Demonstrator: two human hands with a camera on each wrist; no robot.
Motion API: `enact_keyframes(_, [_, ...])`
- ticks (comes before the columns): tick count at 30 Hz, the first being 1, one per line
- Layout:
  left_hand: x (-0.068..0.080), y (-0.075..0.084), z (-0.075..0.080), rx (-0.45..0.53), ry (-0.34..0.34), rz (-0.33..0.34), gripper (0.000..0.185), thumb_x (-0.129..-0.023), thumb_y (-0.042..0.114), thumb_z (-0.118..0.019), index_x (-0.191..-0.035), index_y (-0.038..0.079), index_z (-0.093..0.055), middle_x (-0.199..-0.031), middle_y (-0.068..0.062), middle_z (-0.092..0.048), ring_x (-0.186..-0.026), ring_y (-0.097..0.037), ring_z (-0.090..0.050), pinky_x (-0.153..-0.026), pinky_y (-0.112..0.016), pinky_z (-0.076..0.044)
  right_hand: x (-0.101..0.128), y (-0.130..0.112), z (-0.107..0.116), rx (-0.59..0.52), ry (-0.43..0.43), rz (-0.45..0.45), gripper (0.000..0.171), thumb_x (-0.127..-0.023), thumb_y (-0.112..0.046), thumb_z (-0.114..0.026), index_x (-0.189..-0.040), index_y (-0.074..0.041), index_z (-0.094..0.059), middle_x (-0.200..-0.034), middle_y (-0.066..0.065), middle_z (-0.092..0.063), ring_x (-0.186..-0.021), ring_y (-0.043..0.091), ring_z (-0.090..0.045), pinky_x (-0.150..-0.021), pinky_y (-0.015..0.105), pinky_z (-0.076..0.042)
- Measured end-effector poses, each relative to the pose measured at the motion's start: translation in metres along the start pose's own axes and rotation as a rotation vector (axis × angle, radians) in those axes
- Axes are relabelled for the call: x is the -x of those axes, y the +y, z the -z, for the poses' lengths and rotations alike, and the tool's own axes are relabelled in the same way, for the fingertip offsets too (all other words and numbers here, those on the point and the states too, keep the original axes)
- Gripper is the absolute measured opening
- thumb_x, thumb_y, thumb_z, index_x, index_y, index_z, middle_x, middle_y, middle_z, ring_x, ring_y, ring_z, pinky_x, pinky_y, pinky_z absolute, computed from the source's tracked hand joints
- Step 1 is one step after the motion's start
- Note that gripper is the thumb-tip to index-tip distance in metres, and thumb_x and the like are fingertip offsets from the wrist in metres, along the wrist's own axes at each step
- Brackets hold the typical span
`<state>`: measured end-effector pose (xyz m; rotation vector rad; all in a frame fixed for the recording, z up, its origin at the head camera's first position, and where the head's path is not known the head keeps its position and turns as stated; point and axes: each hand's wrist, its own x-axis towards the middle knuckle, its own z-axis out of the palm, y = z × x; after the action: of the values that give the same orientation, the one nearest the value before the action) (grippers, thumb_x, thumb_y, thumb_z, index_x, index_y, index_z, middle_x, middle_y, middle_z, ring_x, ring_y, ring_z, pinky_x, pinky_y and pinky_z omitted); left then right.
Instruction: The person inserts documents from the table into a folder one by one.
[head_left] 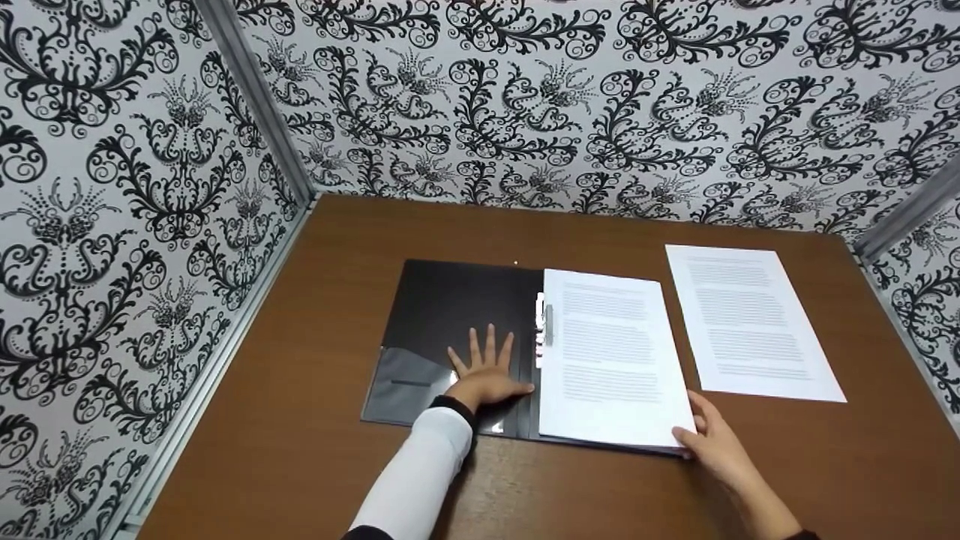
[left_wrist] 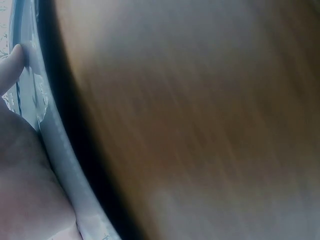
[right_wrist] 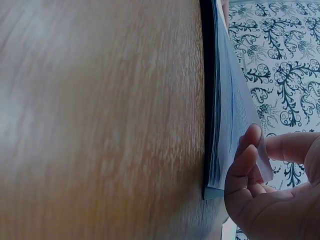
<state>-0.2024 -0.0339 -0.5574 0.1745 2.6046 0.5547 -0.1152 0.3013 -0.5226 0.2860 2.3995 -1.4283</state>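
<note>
A black ring binder [head_left: 461,300] lies spread on the table, with a stack of printed sheets [head_left: 611,345] on its right side. My left hand [head_left: 487,381] rests flat on the left cover, fingers spread and thumb near the spine. In the left wrist view only part of its palm [left_wrist: 30,185] and thumb show beside the cover. At the stack's lower right corner, my right hand [head_left: 712,442] pinches the paper between thumb and fingers. The right wrist view shows the pinched sheet [right_wrist: 242,100] lifted at its corner above the other pages.
A loose printed sheet [head_left: 750,322] lies to the right of the binder. On the binder's left cover is a clear pocket [head_left: 397,382]. Patterned wall panels [head_left: 525,112] border the brown table [head_left: 300,360] at the back and sides.
</note>
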Motion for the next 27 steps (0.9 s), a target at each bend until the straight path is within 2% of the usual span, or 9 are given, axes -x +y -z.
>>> enact_keyframes(4, [-0.0007,-0.0007,-0.0015,-0.005,0.006,-0.001,0.105,-0.080,0.069,-0.058,-0.156,0.030,0.003,-0.160,-0.004,0.027,-0.140,-0.035,0.036,-0.101,-0.072,0.023,0.0008,-0.0003,0.0001,0.029,0.002,0.008,0.072,-0.091,0.000,-0.055,-0.149,0.010,-0.013,-0.089,0.010,-0.063,-0.066,0.013,-0.054,-0.058,0.024,-0.045])
enact_keyframes(10, [0.0011,0.0005,0.0012,0.002,-0.005,0.004,0.105,-0.081,0.069,-0.058,-0.156,0.030,0.004,-0.160,-0.005,0.027,-0.140,-0.035,0.036,-0.102,-0.071,0.023,0.0016,-0.0004,0.0007,0.060,-0.012,0.016,0.072,-0.092,-0.001,-0.055,-0.149,0.010,-0.013,-0.105,0.023,-0.062,-0.070,0.016,-0.057,-0.060,0.024,-0.047])
enact_keyframes(19, [0.0019,0.0009,0.0016,0.007,-0.007,0.005,0.104,-0.081,0.069,-0.056,-0.156,0.030,0.005,-0.159,-0.003,0.029,-0.139,-0.034,0.037,-0.102,-0.070,0.024,-0.0012,0.0014,0.0047,0.129,-0.001,-0.011,0.069,-0.093,-0.007,-0.056,-0.147,0.014,-0.018,-0.117,0.032,-0.056,-0.076,0.015,-0.056,-0.062,0.027,-0.046])
enact_keyframes(22, [0.0015,0.0005,0.0014,0.003,-0.003,0.003,0.104,-0.081,0.068,-0.057,-0.156,0.029,0.003,-0.159,-0.004,0.027,-0.140,-0.035,0.035,-0.103,-0.070,0.023,-0.0015,0.0022,0.0062,0.148,0.015,-0.006,0.067,-0.094,-0.008,-0.056,-0.146,0.014,-0.021,-0.119,0.033,-0.053,-0.080,0.014,-0.056,-0.063,0.026,-0.046])
enact_keyframes(27, [0.0012,0.0003,0.0017,-0.001,-0.010,0.002,0.104,-0.081,0.069,-0.057,-0.156,0.030,0.005,-0.159,-0.004,0.028,-0.140,-0.036,0.036,-0.102,-0.070,0.022,-0.0006,0.0038,0.0072,0.164,0.026,0.005,0.060,-0.094,-0.007,-0.054,-0.143,0.016,-0.027,-0.114,0.027,-0.052,-0.085,0.015,-0.054,-0.064,0.024,-0.046])
